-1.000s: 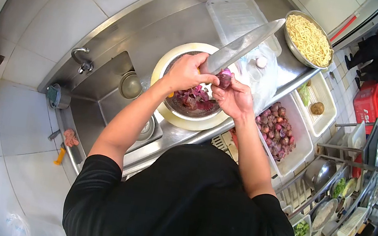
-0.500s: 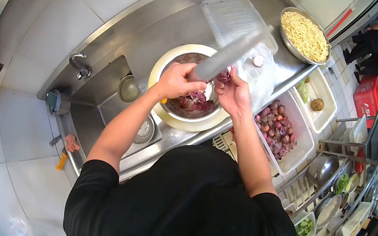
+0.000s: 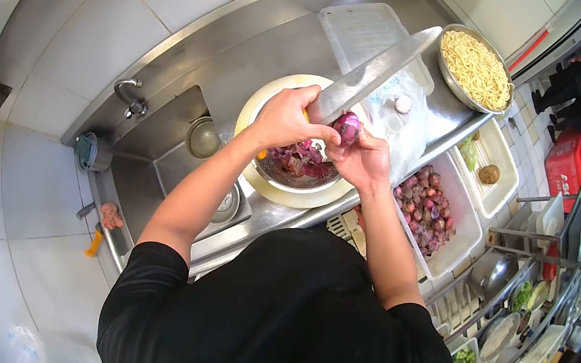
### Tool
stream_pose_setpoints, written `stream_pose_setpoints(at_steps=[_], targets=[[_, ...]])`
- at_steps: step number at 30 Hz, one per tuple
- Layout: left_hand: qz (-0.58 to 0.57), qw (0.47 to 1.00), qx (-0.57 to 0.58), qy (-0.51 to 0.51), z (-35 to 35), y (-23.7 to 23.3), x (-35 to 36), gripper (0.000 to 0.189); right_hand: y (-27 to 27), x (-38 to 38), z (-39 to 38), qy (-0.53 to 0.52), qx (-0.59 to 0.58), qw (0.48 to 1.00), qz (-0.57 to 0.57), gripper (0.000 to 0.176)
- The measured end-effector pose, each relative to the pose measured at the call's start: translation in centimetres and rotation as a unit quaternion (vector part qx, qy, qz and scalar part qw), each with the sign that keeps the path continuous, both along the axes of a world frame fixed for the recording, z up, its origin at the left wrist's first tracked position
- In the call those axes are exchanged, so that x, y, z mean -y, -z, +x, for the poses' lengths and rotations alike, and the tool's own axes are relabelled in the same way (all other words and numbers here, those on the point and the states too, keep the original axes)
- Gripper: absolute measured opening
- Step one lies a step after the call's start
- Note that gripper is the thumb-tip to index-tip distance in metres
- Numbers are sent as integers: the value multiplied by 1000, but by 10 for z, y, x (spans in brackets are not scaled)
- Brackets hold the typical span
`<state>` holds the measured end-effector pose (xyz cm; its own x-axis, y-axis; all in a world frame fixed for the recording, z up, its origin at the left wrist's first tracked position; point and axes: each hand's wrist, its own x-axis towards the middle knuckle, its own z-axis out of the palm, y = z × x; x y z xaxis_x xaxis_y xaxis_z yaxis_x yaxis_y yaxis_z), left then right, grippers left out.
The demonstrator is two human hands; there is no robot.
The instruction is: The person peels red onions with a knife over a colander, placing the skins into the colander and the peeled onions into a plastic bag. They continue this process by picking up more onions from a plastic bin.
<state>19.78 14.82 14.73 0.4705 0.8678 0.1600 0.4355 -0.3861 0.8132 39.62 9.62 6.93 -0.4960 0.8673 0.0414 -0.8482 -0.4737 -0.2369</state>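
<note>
Head view: one large knife is being gripped by the left hand, whose fingers are being kept closed round a handle that they are almost wholly hiding. One purple onion is being pinched between the thumb and fingers of the right hand, just above one metal strainer of purple peelings, with the heel of the blade being held against it. The strainer is being carried in one pale basin on the steel bench. Two white crates are being shown at the right: the nearer crate is holding onions too crowded to be counted, and the farther crate is being cut off behind it. One sink is being partly covered by the left arm.
</note>
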Motion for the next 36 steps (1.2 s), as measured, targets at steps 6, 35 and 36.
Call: stream_pose_setpoints(at_steps=[6,35,36], targets=[[-17,998,10,52,1,6,-2,49,0,0,-3,-45,-23,998,31,33],[-35,996,78,27,0,30,3,54,4,4,-6,-38,-53,997,51,39],[-30,996,81,26,0,31,3,53,3,4,-5,-38,-48,997,51,39]])
